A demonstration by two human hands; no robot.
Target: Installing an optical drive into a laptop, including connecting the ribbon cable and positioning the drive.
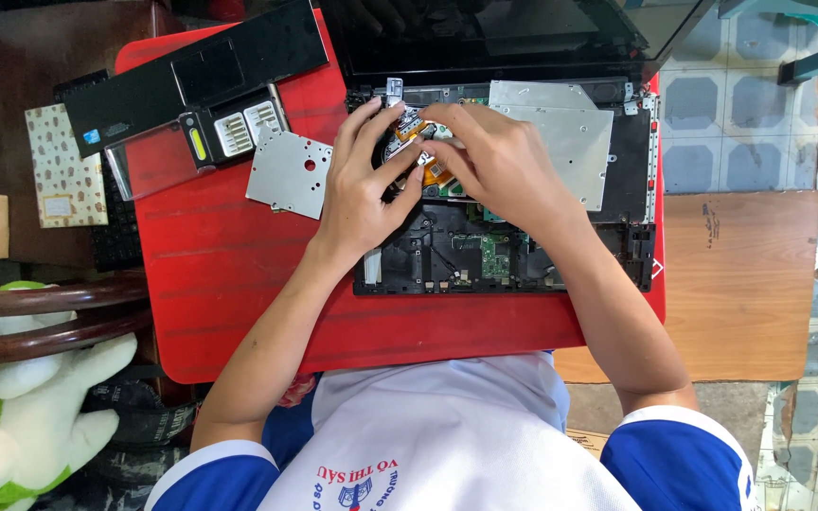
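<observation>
Right now both hands meet over the opened laptop (513, 237) on the red bench (229, 274): the left hand (366, 185) and right hand (499, 161) pinch an orange ribbon cable (416, 126) with their fingertips. A loose metal plate (288, 173) lies just left.

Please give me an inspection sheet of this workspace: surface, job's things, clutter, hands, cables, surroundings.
Surface: red table, wooden board beside it.
Job's things: opened laptop base with green circuit board exposed, silver metal cover, orange flex part under the fingers.
Clutter: black palmrest panel, small metal plate, keyboard, patterned card.
Hands: left hand and right hand both pinch at the orange flex part; grip unclear.
Cables: nothing seen apart from the flex part.
Surroundings: tiled floor, plush toy, wooden chair.
</observation>
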